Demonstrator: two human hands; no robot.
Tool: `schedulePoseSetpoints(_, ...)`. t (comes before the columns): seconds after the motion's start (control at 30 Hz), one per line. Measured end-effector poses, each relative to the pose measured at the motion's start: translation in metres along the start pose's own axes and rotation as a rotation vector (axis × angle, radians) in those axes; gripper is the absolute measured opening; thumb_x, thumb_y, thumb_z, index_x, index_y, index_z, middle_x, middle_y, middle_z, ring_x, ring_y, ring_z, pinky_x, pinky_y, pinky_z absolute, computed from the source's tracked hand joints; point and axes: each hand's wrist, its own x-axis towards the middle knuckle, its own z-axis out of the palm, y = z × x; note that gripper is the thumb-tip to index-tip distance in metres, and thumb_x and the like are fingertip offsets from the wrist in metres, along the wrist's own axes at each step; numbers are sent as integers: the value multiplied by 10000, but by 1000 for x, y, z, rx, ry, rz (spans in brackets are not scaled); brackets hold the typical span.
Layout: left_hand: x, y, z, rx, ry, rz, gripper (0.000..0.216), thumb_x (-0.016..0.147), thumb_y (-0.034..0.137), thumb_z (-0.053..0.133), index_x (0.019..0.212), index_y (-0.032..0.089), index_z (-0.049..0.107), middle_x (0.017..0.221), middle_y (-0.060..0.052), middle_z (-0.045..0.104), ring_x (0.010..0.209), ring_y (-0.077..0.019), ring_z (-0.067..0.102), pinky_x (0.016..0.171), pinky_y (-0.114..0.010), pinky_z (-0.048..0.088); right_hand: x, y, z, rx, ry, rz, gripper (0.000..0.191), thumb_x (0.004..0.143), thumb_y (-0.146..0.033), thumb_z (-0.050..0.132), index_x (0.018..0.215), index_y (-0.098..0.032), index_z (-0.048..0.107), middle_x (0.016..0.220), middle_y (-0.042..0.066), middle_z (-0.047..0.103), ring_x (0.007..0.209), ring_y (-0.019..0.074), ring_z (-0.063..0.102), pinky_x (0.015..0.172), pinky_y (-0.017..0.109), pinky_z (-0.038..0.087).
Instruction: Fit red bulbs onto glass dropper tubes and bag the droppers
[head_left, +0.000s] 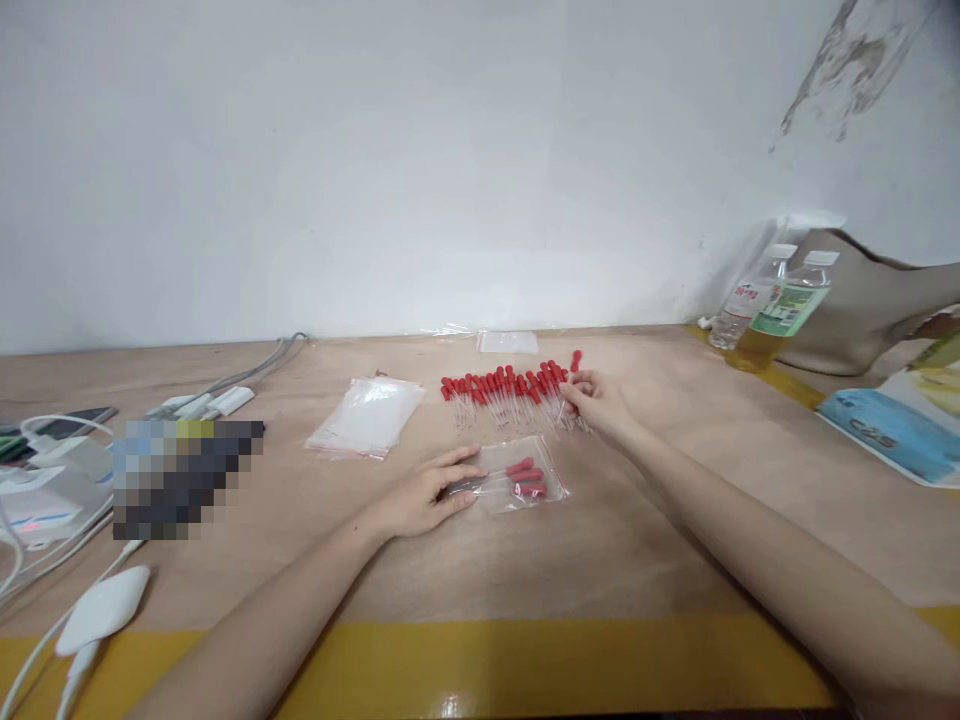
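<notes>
My left hand (pixel 431 495) lies with its fingers spread on the near-left part of a clear zip bag (pixel 551 475). Inside that bag are several droppers with red bulbs (pixel 529 476), their clear stems pointing toward my fingers. Beyond it, a row of loose red-bulbed droppers (pixel 499 385) lies on the table, stems toward me. At the row's right end my right hand (pixel 596 402) is closed in a pinch. A red dropper bulb (pixel 576 360) sticks up just above its fingertips; the stem is hidden by the fingers.
A stack of clear bags (pixel 367 415) lies left of the droppers, and another bag (pixel 508 342) near the wall. Two bottles (pixel 784 310), a grey bag (pixel 855 300) and a blue packet (pixel 892 432) are at the right. Chargers and cables (pixel 56 490) crowd the left.
</notes>
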Motion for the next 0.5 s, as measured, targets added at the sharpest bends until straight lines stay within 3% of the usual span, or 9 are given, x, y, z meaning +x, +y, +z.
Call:
schedulePoseSetpoints(0.1,1,0,-1,-8,5,-1,360,861,369,422,1200,273,492,1395,-31,299,1248,-207,326,1018,-360,296,-26,6,-5,261,-10,1,679,658,-264,598,1225,-144,244,520,-77,524,431,105,528,435,207,447)
schedulePoseSetpoints(0.2,1,1,-1,-30,2,-7,353,860,372,422,1190,275,504,1395,-30,298,1251,-213,321,1021,-366,291,-45,10,-4,334,-53,22,847,630,-264,610,1295,-179,91,526,-97,519,432,115,545,419,205,451)
schedulePoseSetpoints(0.37,1,2,-2,-39,-1,-10,359,860,382,419,1194,277,500,1396,-29,299,1260,-219,306,1018,-382,294,-52,14,8,392,-49,34,864,618,-280,630,1272,-218,68,559,-104,516,448,134,578,447,249,498)
schedulePoseSetpoints(0.5,1,2,-3,-26,-8,-18,363,861,392,414,1195,280,498,1396,-29,297,1261,-220,304,1012,-383,305,-51,16,15,486,35,70,674,641,-334,620,1131,-220,171,585,-93,527,468,141,599,465,258,515)
